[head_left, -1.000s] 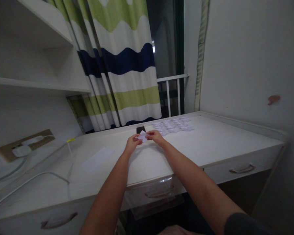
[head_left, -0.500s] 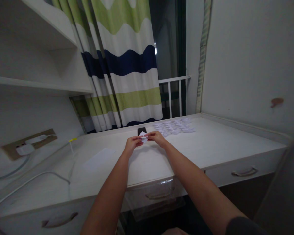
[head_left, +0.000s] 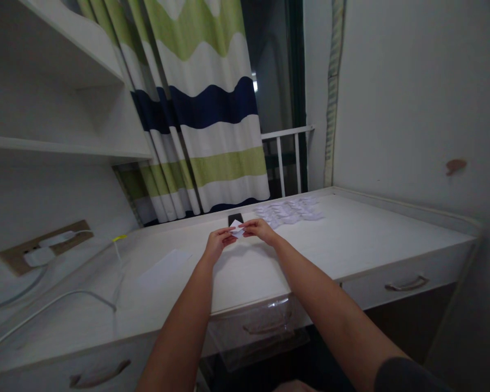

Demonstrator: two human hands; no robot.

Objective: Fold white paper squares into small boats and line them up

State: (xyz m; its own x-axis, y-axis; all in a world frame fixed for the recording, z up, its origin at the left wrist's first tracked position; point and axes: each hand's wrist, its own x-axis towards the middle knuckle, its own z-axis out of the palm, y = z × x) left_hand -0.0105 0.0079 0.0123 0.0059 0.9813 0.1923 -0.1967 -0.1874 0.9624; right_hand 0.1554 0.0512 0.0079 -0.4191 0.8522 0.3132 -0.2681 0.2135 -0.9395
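Note:
Between my two hands is a small folded piece of white paper (head_left: 237,229), held up over the desk with a corner pointing upward. My left hand (head_left: 219,242) pinches its left side between thumb and fingers. On the opposite side my right hand (head_left: 259,230) grips the right edge the same way. Some of the paper is hidden behind the fingertips. Just behind it lies a dark flat object, perhaps a phone (head_left: 236,218). To the right and further back, several folded white paper pieces (head_left: 289,211) lie in rows.
A white desk (head_left: 310,256) with drawers spans the view. Flat white paper sheets (head_left: 165,268) rest left of my arms. A white cable (head_left: 77,291) runs along the left side from a socket board (head_left: 44,247). A striped curtain (head_left: 224,136) hangs behind; shelves (head_left: 65,144) overhang the left.
Both hands stay almost in place on the paper, which seems to have shifted slightly between the fingers. The whole view has moved a little.

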